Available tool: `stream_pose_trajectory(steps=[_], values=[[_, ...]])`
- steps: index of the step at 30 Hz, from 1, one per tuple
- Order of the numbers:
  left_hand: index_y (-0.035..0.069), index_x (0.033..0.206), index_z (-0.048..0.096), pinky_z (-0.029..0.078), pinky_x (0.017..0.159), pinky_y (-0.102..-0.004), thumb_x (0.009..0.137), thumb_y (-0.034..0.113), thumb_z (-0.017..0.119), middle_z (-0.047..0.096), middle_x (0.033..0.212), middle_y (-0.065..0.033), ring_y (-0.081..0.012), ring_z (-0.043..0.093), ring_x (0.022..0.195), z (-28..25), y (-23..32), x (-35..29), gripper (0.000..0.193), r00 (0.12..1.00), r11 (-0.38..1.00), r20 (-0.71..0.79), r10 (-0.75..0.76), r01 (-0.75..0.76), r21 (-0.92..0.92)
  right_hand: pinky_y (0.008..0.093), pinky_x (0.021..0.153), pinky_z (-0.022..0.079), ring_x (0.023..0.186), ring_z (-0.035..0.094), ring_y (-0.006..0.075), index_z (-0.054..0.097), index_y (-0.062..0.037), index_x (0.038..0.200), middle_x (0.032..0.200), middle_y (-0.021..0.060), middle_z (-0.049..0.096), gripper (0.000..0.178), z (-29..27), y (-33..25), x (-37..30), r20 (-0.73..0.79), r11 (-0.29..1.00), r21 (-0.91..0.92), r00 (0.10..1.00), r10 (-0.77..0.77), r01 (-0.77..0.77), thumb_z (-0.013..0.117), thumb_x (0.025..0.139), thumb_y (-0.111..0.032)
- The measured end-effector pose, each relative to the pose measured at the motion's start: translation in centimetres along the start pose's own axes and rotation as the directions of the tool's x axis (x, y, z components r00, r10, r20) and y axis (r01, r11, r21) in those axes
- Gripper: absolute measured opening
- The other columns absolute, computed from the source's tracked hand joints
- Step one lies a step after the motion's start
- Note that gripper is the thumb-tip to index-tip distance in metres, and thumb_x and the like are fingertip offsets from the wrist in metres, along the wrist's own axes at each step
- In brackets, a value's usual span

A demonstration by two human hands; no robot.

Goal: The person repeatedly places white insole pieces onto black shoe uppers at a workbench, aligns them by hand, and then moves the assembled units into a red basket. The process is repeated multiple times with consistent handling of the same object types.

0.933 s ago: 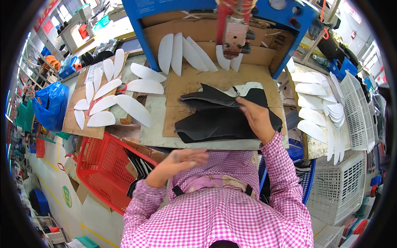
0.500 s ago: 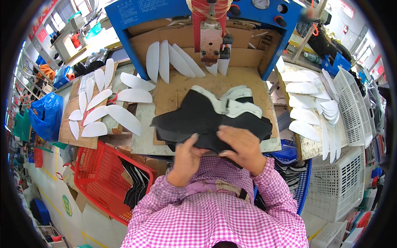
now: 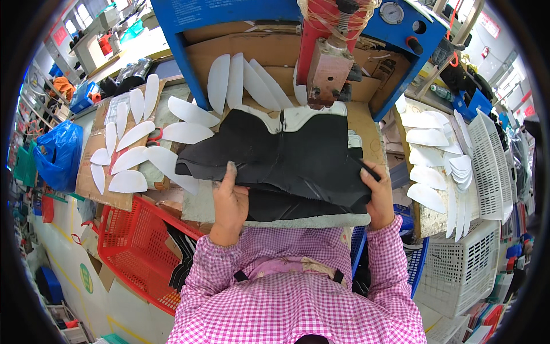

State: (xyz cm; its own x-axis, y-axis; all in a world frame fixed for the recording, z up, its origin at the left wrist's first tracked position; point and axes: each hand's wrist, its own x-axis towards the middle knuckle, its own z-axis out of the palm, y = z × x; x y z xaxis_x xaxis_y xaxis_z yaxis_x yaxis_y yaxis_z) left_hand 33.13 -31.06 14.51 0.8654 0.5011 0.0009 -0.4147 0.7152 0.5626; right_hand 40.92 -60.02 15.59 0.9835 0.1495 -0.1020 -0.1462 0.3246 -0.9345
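A wide, flat black shoe-upper piece (image 3: 252, 146) with a white far edge lies spread out before me on the machine's worktable (image 3: 203, 202). At its near left edge, my left hand (image 3: 230, 203) grips it, thumb on top and fingers underneath. On the opposite side my right hand (image 3: 379, 198) pinches its right edge. Under its near edge shows another black piece (image 3: 286, 206). The press head (image 3: 329, 71), metal on a red arm, stands just over the white far edge; whether it touches cannot be seen.
The blue machine frame (image 3: 235, 16) arches over the table. White curved pads (image 3: 188, 133) lie on the left, with more pads (image 3: 427, 155) on a board at right. A red basket (image 3: 132, 246), a blue basket (image 3: 417, 266) and white crates (image 3: 467, 264) stand lower around me.
The black piece has been straightened and spread wider, and its far edge has come to the press head. My hands have moved apart to its left and right edges.
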Motion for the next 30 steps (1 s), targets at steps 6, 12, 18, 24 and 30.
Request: stream_pose_trajectory(steps=[6,12,18,24,30], values=[[-0.004,0.127,0.05,0.043,0.101,-0.0353,0.097,0.012,0.05,0.057,0.125,-0.0141,-0.0224,0.056,0.112,-0.6,2.2,4.7,0.034,0.995,0.988,-0.003,0.104,-0.103,0.115,0.0241,0.076,0.053,0.084,0.064,0.0151,0.063,0.0036,0.109,0.098,0.0117,0.066,0.029,3.6,-3.4,5.4,-0.011,0.994,-0.076,0.997,-0.08,0.078,0.07,0.083,-0.006],[-0.001,0.13,0.047,0.045,0.1,-0.0457,0.1,0.018,0.045,0.055,0.13,-0.0156,-0.0269,0.055,0.118,0.5,6.2,5.6,0.036,0.981,0.981,0.058,0.187,-0.19,0.037,0.0234,0.07,0.053,0.079,0.065,0.0144,0.063,0.0046,0.108,0.092,0.0104,0.067,0.026,6.7,-4.6,9.0,0.12,0.997,-0.019,0.99,-0.075,0.078,0.068,0.084,-0.006],[0.001,0.134,0.044,0.039,0.105,-0.0471,0.099,0.017,0.045,0.05,0.136,-0.0158,-0.0297,0.05,0.123,-0.3,6.7,2.8,0.038,0.999,0.998,0.022,0.05,-0.051,0.04,0.0231,0.072,0.052,0.081,0.064,0.0141,0.064,0.0052,0.107,0.095,0.0102,0.066,0.026,3.0,-4.1,5.5,-0.019,0.983,-0.12,0.99,-0.14,0.137,0.068,0.083,-0.005],[-0.006,0.121,0.053,0.04,0.102,-0.0334,0.097,0.009,0.05,0.059,0.123,-0.0138,-0.0212,0.054,0.115,-1.4,2.3,2.5,0.028,0.932,0.631,0.363,-0.007,-0.277,0.725,0.0225,0.071,0.053,0.08,0.063,0.0134,0.063,0.0053,0.106,0.094,0.0102,0.066,0.023,-3.4,-4.6,1.9,-0.178,0.974,-0.113,0.961,-0.214,0.196,0.065,0.086,-0.004],[-0.006,0.116,0.056,0.043,0.098,-0.029,0.097,0.007,0.051,0.061,0.116,-0.0102,-0.0166,0.057,0.108,1.0,-4.9,6.0,0.023,0.924,0.849,0.336,-0.181,-0.025,0.527,0.025,0.079,0.052,0.086,0.063,0.015,0.063,0.0044,0.109,0.099,0.0106,0.066,0.024,-7.7,-6.1,-1.7,-0.321,0.931,-0.213,0.879,-0.353,0.296,0.065,0.088,-0.007]])
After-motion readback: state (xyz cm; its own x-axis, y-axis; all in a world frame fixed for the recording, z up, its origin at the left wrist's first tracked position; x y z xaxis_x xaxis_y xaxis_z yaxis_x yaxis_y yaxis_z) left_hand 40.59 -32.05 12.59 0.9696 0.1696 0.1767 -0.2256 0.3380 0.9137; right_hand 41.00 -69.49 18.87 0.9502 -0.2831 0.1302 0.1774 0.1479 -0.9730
